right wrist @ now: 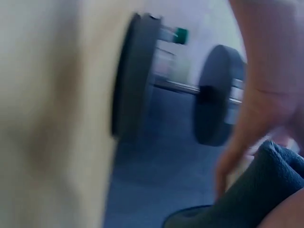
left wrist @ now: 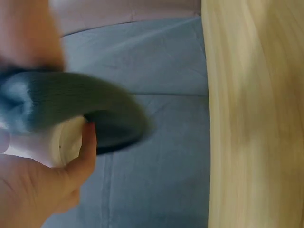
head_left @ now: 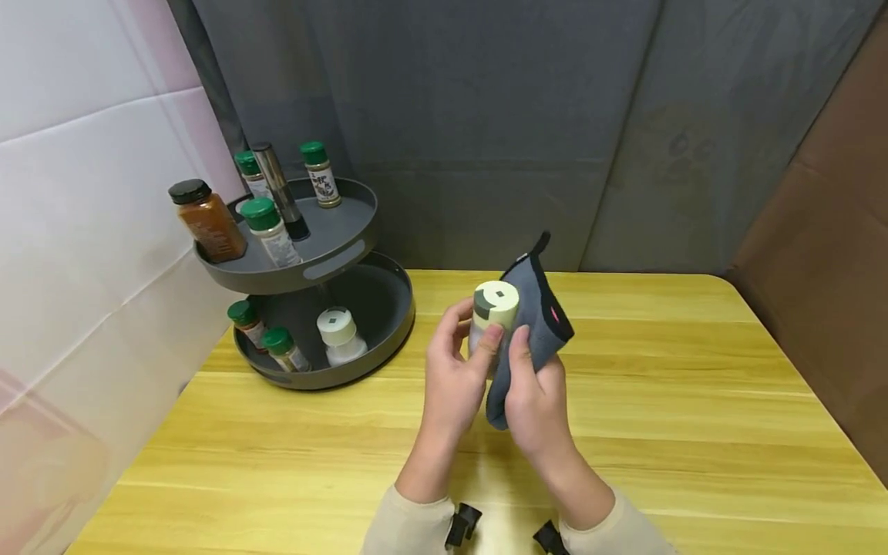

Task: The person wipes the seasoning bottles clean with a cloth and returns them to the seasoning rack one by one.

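Note:
My left hand [head_left: 454, 378] grips a small shaker bottle [head_left: 496, 302] with a cream-coloured lid, its thumb across the front. Pressed against the bottle's right side is a folded grey-blue cloth [head_left: 530, 308] with black edging and a hanging loop. The right hand [head_left: 541, 393] pinches this cloth, thumb on the near face. In the left wrist view the cloth [left wrist: 80, 97] curves over the bottle, hiding much of it. The right wrist view is blurred; there the cloth [right wrist: 256, 180] lies close to the left hand [right wrist: 259, 114].
At the left stands a dark two-tier turntable rack [head_left: 402, 324]. Its upper tier bears green-capped spice jars [head_left: 322, 181], an orange-brown jar [head_left: 208, 223] and a tall grinder [head_left: 277, 185]. A second cream-lidded bottle [head_left: 340, 335] sits on the lower tier. Beneath everything is a wooden table [head_left: 694, 401].

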Demonstrator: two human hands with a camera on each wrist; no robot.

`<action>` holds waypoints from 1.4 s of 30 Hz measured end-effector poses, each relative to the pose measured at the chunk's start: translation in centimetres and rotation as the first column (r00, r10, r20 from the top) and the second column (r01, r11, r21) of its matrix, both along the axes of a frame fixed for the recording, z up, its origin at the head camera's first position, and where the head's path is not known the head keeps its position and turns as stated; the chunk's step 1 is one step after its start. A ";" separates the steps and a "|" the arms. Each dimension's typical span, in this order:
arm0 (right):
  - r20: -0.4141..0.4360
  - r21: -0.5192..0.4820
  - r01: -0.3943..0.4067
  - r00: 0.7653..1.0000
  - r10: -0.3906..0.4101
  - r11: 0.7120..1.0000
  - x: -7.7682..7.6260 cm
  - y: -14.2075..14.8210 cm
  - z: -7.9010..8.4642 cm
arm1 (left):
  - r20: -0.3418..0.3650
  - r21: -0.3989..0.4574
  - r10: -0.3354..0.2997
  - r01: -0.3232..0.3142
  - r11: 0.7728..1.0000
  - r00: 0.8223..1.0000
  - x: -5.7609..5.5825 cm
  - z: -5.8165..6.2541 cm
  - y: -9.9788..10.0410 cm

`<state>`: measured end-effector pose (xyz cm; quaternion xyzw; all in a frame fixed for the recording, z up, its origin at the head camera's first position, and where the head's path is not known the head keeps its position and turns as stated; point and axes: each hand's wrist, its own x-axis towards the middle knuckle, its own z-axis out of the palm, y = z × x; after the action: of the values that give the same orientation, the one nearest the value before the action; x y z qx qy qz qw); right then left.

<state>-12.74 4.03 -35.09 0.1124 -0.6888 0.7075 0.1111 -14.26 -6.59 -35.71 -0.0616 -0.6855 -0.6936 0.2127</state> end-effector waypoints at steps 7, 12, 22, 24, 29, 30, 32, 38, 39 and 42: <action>0.239 0.025 -0.025 0.971 0.018 0.999 -0.6 0.9 0.6 | 0.009 -0.011 -0.020 0.020 1.000 1.000 -0.5 -0.3 -0.1; 0.028 -0.055 -0.004 1.000 0.006 0.998 -0.5 0.7 1.7 | 0.002 0.017 -0.064 0.064 0.998 0.998 -0.5 -0.2 0.1; 0.249 0.071 -0.032 0.968 0.013 0.997 -0.9 0.6 -0.2 | 0.002 0.052 -0.006 0.006 0.999 1.000 -0.5 -0.2 -0.7; 0.271 0.065 -0.038 0.962 0.019 0.997 -0.8 0.9 0.8 | -0.013 0.035 -0.009 0.009 0.999 1.000 -0.6 -0.3 -0.7; 0.093 0.024 0.005 0.996 -0.007 1.000 0.0 1.0 2.7 | -0.017 0.045 -0.047 0.048 0.998 0.999 -0.6 -0.6 -0.3; 0.059 0.019 0.006 0.998 -0.007 1.000 0.2 0.9 2.6 | -0.011 0.063 -0.053 0.054 0.997 0.999 -0.5 -0.6 -0.2; 0.016 0.018 0.005 1.000 -0.006 1.000 0.5 0.7 1.9 | -0.009 0.100 -0.056 0.057 0.993 0.998 -0.4 -0.5 -0.1; 0.156 0.099 0.016 0.987 -0.031 0.995 -0.1 1.1 0.1 | -0.020 0.104 -0.009 0.011 0.995 1.000 -0.4 0.0 0.0; 0.192 0.112 0.011 0.981 -0.032 0.994 -0.2 1.3 0.3 | -0.023 0.092 -0.006 0.008 0.996 1.000 -0.4 0.0 0.0; 0.207 0.095 0.008 0.978 -0.028 0.995 -0.4 1.9 1.3 | -0.036 0.053 -0.014 0.016 0.998 0.999 -0.4 0.0 0.2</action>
<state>-13.15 5.90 -33.74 0.0364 -0.7301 0.6812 0.0394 -14.70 -6.36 -35.67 -0.0734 -0.6623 -0.7121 0.2210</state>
